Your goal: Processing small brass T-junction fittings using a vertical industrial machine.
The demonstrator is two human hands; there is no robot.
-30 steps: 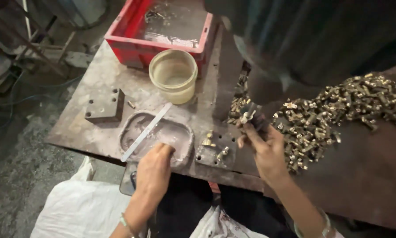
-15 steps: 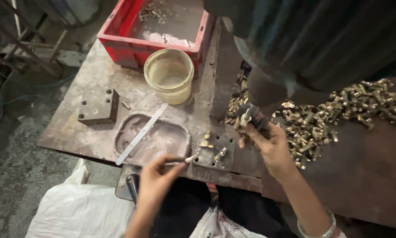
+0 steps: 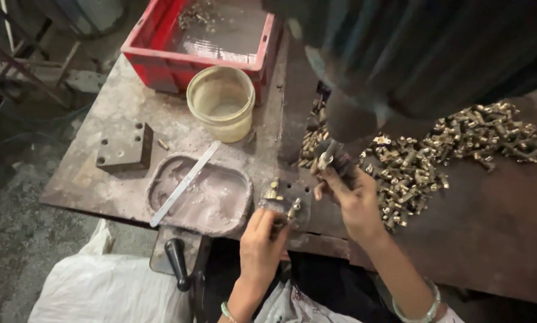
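Fingers first: our left hand (image 3: 261, 244) has fingertips pinched together on a small brass fitting (image 3: 292, 209), right at the near edge of the dark metal fixture block (image 3: 285, 200). Our right hand (image 3: 351, 200) is closed around a dark tool handle (image 3: 335, 162) with a pale tip pointing up toward 12 o'clock; fingers wrapped tight on it.

The brass fitting sits at 3 o'clock of the shallow oval metal tray (image 3: 200, 194), just beside it. A flat metal strip (image 3: 185, 183) lies diagonally across that tray. Another small brass piece (image 3: 272, 192) rests on the fixture block at 10 o'clock of the pinched one.

At 2 o'clock of our right hand, a loose heap of brass fittings (image 3: 460, 143) spreads over the rusty steel table (image 3: 490, 233). At 11 o'clock of the tray stands a translucent plastic tub (image 3: 222, 103), touching the red plastic crate (image 3: 155, 63) behind it. A drilled steel block (image 3: 125, 146) lies at 9 o'clock of the tray. A black lever handle (image 3: 176, 263) hangs below the table edge, above a white sack (image 3: 107, 293). Dark machine body (image 3: 424, 54) overhead blocks part of the heap.
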